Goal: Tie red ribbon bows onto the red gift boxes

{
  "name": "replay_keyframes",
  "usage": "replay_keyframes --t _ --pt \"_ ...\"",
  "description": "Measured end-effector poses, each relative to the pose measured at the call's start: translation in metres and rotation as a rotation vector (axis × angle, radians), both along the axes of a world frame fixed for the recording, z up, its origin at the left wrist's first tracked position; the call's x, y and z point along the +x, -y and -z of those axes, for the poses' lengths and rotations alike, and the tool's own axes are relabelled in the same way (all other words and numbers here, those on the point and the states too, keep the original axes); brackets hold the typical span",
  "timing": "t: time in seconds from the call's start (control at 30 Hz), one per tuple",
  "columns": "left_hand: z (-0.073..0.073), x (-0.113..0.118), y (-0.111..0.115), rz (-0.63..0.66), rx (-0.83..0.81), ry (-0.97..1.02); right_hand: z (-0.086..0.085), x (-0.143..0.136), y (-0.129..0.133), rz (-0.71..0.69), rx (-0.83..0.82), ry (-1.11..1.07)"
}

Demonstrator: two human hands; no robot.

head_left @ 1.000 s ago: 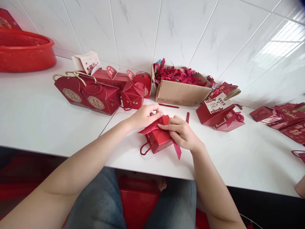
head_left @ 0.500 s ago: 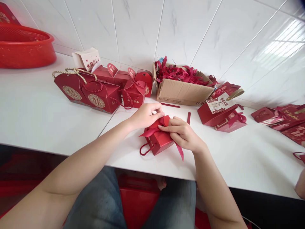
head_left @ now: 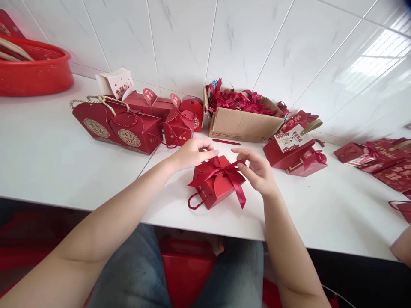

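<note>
A small red gift box point(head_left: 221, 192) sits on the white table in front of me, with a dark red ribbon point(head_left: 238, 188) tied in a bow across its top. A twisted red cord handle point(head_left: 194, 202) hangs from its near left side. My right hand point(head_left: 258, 173) pinches the bow's right loop between thumb and forefinger, its other fingers loosely bent. At the far left edge of the box, my left hand point(head_left: 192, 152) has its fingers curled together on the bow's left loop, partly hiding it.
Behind the box stands a cardboard box point(head_left: 242, 124) full of ribbons. Larger red gift boxes point(head_left: 128, 132) with rope handles are at left, and more gift boxes point(head_left: 290, 147) at right. A red plastic basket point(head_left: 35, 72) is far left. Another person's arm point(head_left: 401, 246) shows at the right edge.
My right hand has moved right and up from the middle of the knot, and the bow now shows with loops on both sides. My left hand has barely moved.
</note>
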State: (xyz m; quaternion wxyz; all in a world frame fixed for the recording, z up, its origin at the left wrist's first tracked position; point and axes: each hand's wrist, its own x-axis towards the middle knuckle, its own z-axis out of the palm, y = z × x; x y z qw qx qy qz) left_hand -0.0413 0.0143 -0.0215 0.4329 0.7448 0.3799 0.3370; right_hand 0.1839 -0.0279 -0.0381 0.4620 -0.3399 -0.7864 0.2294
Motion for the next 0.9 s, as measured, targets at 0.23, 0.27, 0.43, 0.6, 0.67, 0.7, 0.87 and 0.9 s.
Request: replay_keyframes --t 0.23,0.27,0.43,0.6,0.67,0.7,0.87,0.9 --pt "0.0025 0.0022 -0.0006 0.010 -0.011 0.057 0.0015 0.0022 -0.0041 -0.088 0.048 0.052" --pt "0.0026 0.0027 -0.0004 -0.003 -0.013 0.048 0.0009 0.0019 -0.0040 -0.099 0.072 0.093" --pt "0.0024 0.0040 -0.0002 -0.032 0.030 0.013 -0.0016 0.0017 -0.0024 -0.126 0.084 0.223" --pt "0.0014 0.0042 0.0005 -0.028 0.073 -0.008 -0.0023 0.0019 -0.0004 -0.168 0.054 0.240" --pt "0.0019 0.0043 0.0004 -0.035 0.092 -0.031 -0.0025 0.0020 0.0001 -0.179 0.023 0.231" --pt "0.0023 0.0043 0.0001 -0.039 0.103 -0.039 -0.0025 0.0021 0.0003 -0.186 0.008 0.223" --pt "0.0061 0.0041 -0.0025 -0.028 0.141 -0.040 -0.0041 0.0015 0.0002 -0.229 -0.046 0.185" --pt "0.0069 0.0042 -0.0029 -0.025 0.146 -0.041 -0.0047 0.0011 0.0002 -0.235 -0.054 0.183"
